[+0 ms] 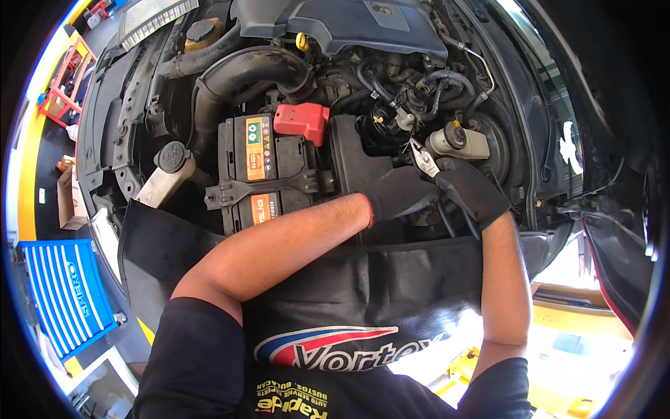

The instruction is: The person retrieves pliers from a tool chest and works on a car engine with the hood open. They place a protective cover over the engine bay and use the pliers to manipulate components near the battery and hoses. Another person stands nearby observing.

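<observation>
locates pliers (pixel 425 160) in the engine bay, just left of the pale reservoir (pixel 476 145), with nose angled up-left. finds the handles gripped in the black-gloved right hand (pixel 479 190); places the left hand (pixel 400 194) close alongside, grip unclear. cannot tell whether the plier tips bite on anything. calls, in judgement, for steady wrists and measured pressure, clear of reservoir and hoses (pixel 452 75). farther left, includes a battery (pixel 289 155) under a red cover (pixel 301 123); nearer the body, a black drape (pixel 426 279).
</observation>
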The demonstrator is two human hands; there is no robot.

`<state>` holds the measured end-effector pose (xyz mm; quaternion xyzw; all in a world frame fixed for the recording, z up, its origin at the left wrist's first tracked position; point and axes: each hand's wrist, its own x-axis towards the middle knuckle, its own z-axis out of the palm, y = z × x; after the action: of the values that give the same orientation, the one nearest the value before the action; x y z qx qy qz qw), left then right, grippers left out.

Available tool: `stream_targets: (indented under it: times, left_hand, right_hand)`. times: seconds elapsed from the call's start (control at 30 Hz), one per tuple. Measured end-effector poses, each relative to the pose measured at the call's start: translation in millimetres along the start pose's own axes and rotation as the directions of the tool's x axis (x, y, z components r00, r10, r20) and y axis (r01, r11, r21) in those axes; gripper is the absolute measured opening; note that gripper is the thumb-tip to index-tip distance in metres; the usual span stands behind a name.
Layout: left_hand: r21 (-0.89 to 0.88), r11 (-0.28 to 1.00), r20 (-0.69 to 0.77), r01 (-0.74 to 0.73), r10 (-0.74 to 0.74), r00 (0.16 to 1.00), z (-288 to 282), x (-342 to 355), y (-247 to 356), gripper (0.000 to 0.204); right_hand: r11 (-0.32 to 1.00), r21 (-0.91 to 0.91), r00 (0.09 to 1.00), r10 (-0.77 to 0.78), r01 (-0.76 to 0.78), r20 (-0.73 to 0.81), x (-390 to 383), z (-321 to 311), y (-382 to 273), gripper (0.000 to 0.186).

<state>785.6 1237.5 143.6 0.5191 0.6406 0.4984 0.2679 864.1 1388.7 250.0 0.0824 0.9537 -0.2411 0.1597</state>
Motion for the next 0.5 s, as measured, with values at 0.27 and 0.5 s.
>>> stream_targets:
  times: [0.27,0.5]
  left_hand:
    - [-0.753,0.618,0.048,0.227,-0.292,0.955,13,1,18,0.035]
    - [-0.793,0.595,0.016,0.134,-0.200,0.980,13,5,8,0.031]
  right_hand:
    - [0.930,0.217,0.955,0.290,-0.296,0.057,-25,-27,-48,0.034]
    - [0.949,0.233,0.965,0.240,-0.211,-0.102,-35,-19,-57,0.031]
